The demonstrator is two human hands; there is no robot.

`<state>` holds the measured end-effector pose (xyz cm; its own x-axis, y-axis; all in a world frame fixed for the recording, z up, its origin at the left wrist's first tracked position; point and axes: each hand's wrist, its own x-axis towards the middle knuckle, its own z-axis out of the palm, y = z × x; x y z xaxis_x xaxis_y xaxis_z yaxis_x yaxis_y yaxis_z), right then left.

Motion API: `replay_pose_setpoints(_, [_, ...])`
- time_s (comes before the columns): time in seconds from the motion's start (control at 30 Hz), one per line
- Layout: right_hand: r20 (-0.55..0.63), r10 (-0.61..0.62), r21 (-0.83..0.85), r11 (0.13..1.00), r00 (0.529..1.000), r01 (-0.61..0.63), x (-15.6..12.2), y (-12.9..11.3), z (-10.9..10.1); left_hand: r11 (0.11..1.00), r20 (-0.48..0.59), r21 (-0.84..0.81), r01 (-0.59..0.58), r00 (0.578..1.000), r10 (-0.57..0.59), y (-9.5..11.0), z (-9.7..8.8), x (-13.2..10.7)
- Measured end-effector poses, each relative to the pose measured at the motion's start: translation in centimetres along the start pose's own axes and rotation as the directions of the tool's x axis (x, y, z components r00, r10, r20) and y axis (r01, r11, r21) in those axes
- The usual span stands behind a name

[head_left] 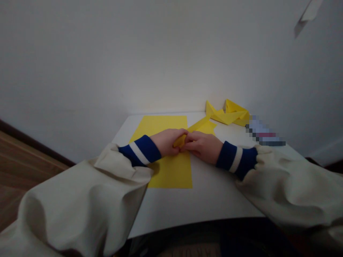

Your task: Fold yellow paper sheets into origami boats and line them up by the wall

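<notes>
My left hand point(168, 141) and my right hand point(203, 144) meet over the middle of the table. Between them they grip a piece of folded yellow paper point(198, 124), whose long narrow end sticks out above my fingers to the upper right. The fingers of both hands are closed in a pinch on it, and much of the folded piece is hidden behind them. Beneath my left hand a flat yellow sheet of paper point(171, 175) lies on the table, partly covered by my wrist and sleeve.
Folded yellow paper shapes point(227, 116) stand at the back right of the white table point(209, 200), near the wall point(166, 57). To their right lies a blurred-out flat object point(265, 135). Brown wooden boards point(24, 171) show at the far left.
</notes>
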<state>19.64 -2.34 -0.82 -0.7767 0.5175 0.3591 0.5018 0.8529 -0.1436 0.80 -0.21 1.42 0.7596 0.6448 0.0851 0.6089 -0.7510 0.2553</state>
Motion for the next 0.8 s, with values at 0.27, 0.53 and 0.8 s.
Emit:
replay_pose_setpoints(0.27, [0.017,-0.029,-0.023,0.999,0.999,0.03,-0.02,0.28,0.45,0.999,0.04,0.006,-0.037,0.999,0.037,-0.33,-0.44,-0.17])
replay_pose_setpoints(0.53, [-0.062,-0.085,0.138,0.986,0.994,0.093,0.21,0.38,0.12,0.998,0.038,-0.004,-0.067,0.997,0.067,-0.6,-0.15,-0.23])
replay_pose_setpoints(0.8, [-0.052,-0.072,0.182,0.98,0.996,0.081,0.01,0.83,-0.24,0.994,0.079,0.107,-0.035,0.997,0.027,-0.36,0.05,-0.23])
